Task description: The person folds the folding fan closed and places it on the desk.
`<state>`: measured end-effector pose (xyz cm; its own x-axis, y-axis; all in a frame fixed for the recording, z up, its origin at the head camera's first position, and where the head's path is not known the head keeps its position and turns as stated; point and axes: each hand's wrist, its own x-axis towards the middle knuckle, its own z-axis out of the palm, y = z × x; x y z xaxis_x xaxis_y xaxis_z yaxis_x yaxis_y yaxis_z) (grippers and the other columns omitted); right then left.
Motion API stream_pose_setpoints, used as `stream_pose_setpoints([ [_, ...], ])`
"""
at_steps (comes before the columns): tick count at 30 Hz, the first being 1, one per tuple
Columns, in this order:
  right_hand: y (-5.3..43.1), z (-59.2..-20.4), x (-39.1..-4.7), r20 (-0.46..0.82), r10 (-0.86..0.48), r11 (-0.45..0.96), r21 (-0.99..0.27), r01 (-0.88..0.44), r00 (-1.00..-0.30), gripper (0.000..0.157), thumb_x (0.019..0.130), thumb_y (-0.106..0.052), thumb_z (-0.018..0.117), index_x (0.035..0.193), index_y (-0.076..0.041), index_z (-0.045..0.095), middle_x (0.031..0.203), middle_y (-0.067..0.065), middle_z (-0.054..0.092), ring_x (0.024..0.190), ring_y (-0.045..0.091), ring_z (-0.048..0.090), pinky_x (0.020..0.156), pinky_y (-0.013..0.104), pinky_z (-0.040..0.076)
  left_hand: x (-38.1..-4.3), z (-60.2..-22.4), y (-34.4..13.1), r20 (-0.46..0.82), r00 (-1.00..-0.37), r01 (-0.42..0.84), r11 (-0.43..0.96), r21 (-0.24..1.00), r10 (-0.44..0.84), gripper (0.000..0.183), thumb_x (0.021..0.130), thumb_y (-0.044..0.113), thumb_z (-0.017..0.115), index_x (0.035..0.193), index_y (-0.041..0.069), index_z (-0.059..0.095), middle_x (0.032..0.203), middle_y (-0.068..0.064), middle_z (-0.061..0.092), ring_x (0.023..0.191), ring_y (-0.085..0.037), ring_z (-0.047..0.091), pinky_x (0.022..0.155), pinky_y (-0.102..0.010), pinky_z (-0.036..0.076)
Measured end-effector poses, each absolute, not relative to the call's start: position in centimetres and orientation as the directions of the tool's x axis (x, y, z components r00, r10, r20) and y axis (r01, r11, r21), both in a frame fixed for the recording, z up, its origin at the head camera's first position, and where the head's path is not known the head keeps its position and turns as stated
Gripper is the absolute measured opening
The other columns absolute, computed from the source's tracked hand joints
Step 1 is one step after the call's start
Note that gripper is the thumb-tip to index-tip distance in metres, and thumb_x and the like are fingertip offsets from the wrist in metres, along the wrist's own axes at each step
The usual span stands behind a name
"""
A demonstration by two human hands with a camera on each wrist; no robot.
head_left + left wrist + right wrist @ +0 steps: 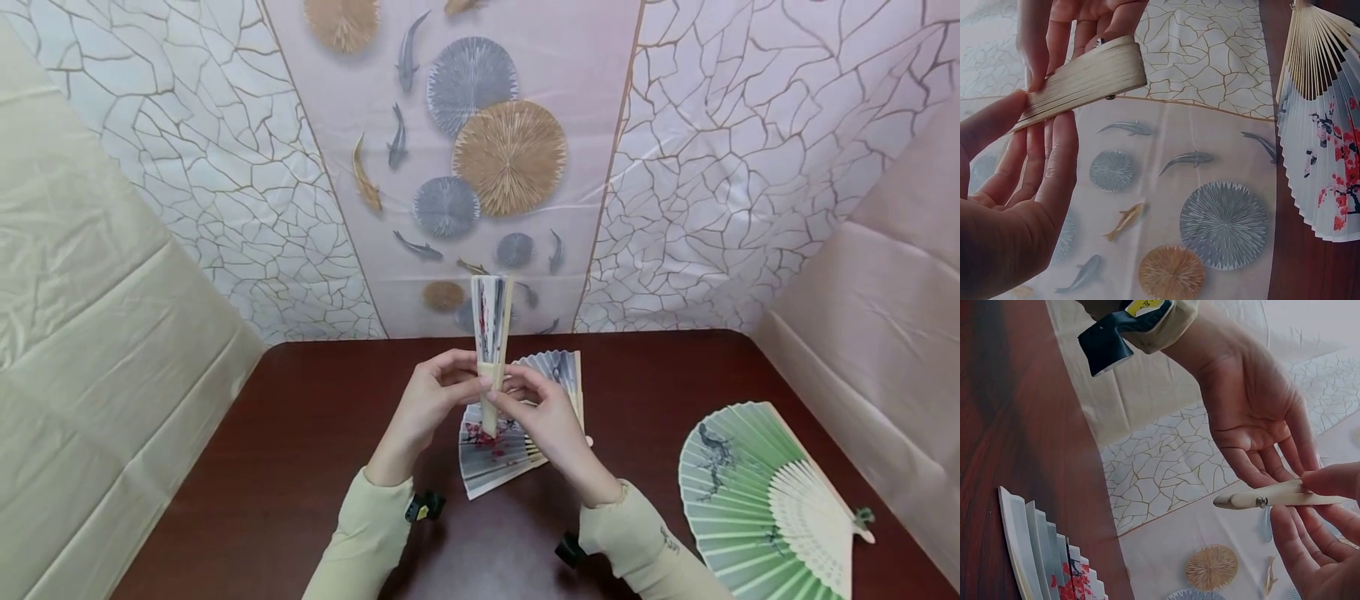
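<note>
A folded hand fan (pixel 492 321) stands nearly upright above the table, its pale ribs closed and strips of grey, white and red showing. My left hand (pixel 429 393) pinches its lower part between thumb and fingers from the left. From the right, my right hand (pixel 546 415) pinches it at about the same height. In the left wrist view the fan's stacked ribs (pixel 1088 75) lie between both hands' fingertips. The right wrist view shows the fan's narrow side, with a small metal rivet (pixel 1262 502). Beneath the hands lies a spread grey-white fan (pixel 487 458) with red blossoms, partly hidden.
A spread green fan (pixel 723 483) with a dark tree print lies at the table's right, a green tassel (pixel 864 516) at its pivot. Patterned cloth (pixel 675 208) hangs behind the dark red table (pixel 300 450), and plain cloth walls (pixel 90 333) flank it.
</note>
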<state>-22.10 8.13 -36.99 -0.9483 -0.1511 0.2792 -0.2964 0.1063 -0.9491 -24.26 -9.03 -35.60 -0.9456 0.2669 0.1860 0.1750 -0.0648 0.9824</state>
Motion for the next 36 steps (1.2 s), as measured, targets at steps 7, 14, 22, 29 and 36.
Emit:
stream_pose_setpoints([
  [7,8.5,-38.2,-23.0,0.294,-0.106,0.121,-0.944,-0.306,-0.95,0.035,0.084,-0.013,0.071,0.116,-0.004,0.061,0.092,0.012,0.064,0.082,0.026,0.062,0.069,0.038,0.056,-25.1,-36.0,-8.5,0.202,-0.94,0.198,-0.042,0.979,0.273,0.03,0.082,0.003,0.069,0.11,-0.003,0.061,0.095,-0.014,0.061,0.081,-0.02,0.06,0.078,-0.049,0.052],
  [14,8.6,-39.5,-23.5,0.358,-0.084,0.182,-0.912,-0.368,-0.93,0.034,0.083,-0.023,0.072,0.113,-0.008,0.065,0.089,0.005,0.066,0.078,0.018,0.063,0.066,0.028,0.054,-26.1,-37.5,-8.5,0.206,-0.943,0.204,-0.033,0.978,0.261,0.03,0.081,0.01,0.073,0.108,0.001,0.063,0.093,-0.014,0.061,0.077,-0.02,0.058,0.075,-0.054,0.051],
  [22,8.5,-39.7,-23.9,0.297,-0.196,0.2,-0.921,-0.335,-0.935,0.032,0.083,-0.024,0.072,0.111,-0.01,0.064,0.091,0.006,0.066,0.077,0.019,0.063,0.064,0.033,0.055,-26.0,-37.6,-8.7,0.232,-0.945,0.225,-0.057,0.973,0.232,0.027,0.08,0.009,0.074,0.104,0.003,0.064,0.091,-0.014,0.062,0.076,-0.022,0.06,0.07,-0.044,0.055],
  [29,8.4,-40.6,-24.1,0.276,-0.294,0.252,-0.901,-0.352,-0.915,0.025,0.083,-0.024,0.072,0.105,-0.012,0.066,0.089,0.001,0.067,0.074,0.017,0.063,0.061,0.03,0.054,-26.3,-37.7,-9.4,0.246,-0.949,0.225,-0.126,0.966,0.195,0.027,0.08,0.003,0.072,0.105,0.001,0.062,0.093,-0.012,0.064,0.081,-0.022,0.062,0.075,-0.046,0.053],
  [36,7.8,-41.1,-23.7,0.261,-0.358,0.23,-0.906,-0.356,-0.896,0.024,0.083,-0.016,0.072,0.104,-0.007,0.066,0.089,0.006,0.067,0.077,0.024,0.063,0.062,0.031,0.054,-26.5,-36.3,-10.9,0.264,-0.953,0.232,-0.2,0.952,0.152,0.028,0.081,0.005,0.072,0.105,-0.002,0.059,0.095,-0.013,0.063,0.08,-0.021,0.062,0.074,-0.041,0.054],
])
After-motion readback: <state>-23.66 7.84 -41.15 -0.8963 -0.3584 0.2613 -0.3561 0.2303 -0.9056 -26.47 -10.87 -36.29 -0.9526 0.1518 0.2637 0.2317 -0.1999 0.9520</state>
